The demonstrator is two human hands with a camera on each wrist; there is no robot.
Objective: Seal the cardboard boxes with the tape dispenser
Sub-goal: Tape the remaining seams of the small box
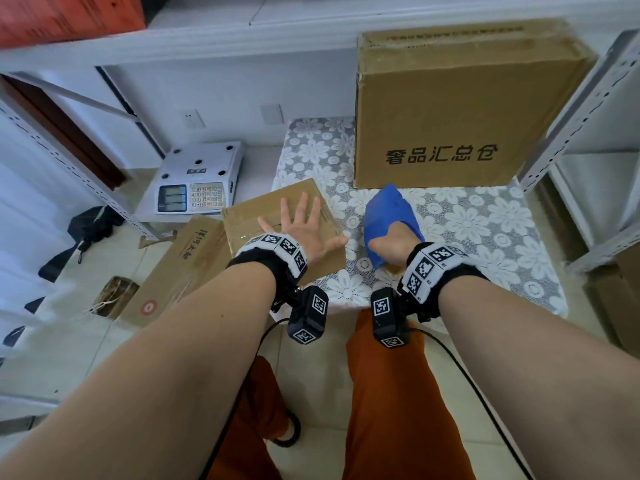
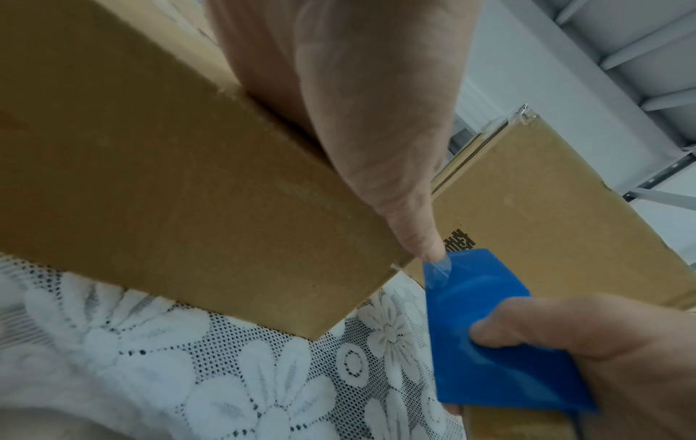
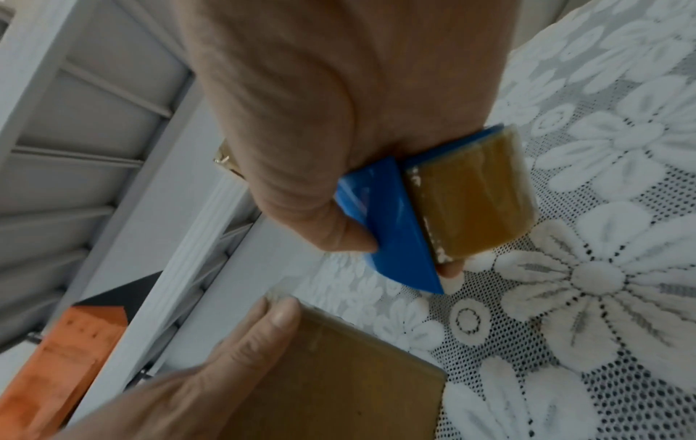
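Observation:
A small flat cardboard box (image 1: pixel 263 211) lies at the left edge of the lace-covered table (image 1: pixel 485 230). My left hand (image 1: pixel 301 225) rests flat on its top with fingers spread; the thumb (image 2: pixel 410 232) reaches the box's (image 2: pixel 180 190) right corner. My right hand (image 1: pixel 393 245) grips the blue tape dispenser (image 1: pixel 388 211) just right of that box. In the right wrist view the dispenser (image 3: pixel 391 226) holds a roll of brownish tape (image 3: pixel 471 196), with fingers curled round it. The box corner (image 3: pixel 339 381) shows below, under my left hand's fingers (image 3: pixel 263 327).
A large cardboard box (image 1: pixel 460 109) with black printing stands at the back of the table. A long box (image 1: pixel 180 268) and a white scale (image 1: pixel 197 181) lie on the floor to the left. Metal shelving (image 1: pixel 588 133) stands at the right.

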